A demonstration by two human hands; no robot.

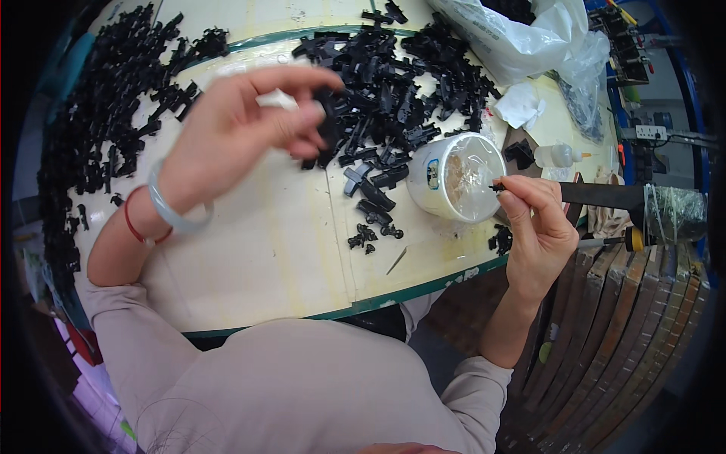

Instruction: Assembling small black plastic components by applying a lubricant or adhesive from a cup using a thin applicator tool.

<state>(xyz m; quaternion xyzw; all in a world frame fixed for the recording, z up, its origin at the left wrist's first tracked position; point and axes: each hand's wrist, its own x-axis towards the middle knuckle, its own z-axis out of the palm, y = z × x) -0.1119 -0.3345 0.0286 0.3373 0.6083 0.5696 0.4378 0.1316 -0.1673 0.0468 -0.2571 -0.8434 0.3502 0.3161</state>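
Observation:
My left hand (253,125), smeared by motion, is raised over the table left of the main heap of black plastic parts (378,83). Its curled fingers close on a dark black plastic part (327,117), blurred too. A small white scrap or cover (277,99) shows at its fingers. At the right rim of a white round tub (431,193), my right hand (541,231) pinches a tiny black plastic piece (497,187) between thumb and forefinger. Clear film and something brownish show in the tub's mouth. Several loose black parts (370,193) lie left of it.
Another heap of black parts (113,113) covers the table's left side. A plastic bag (522,38), crumpled tissue (519,106) and small squeeze bottle (556,156) sit at the right. A dark bar (601,195) juts in behind my right hand. Brown slats (605,318) stand beyond the table's edge.

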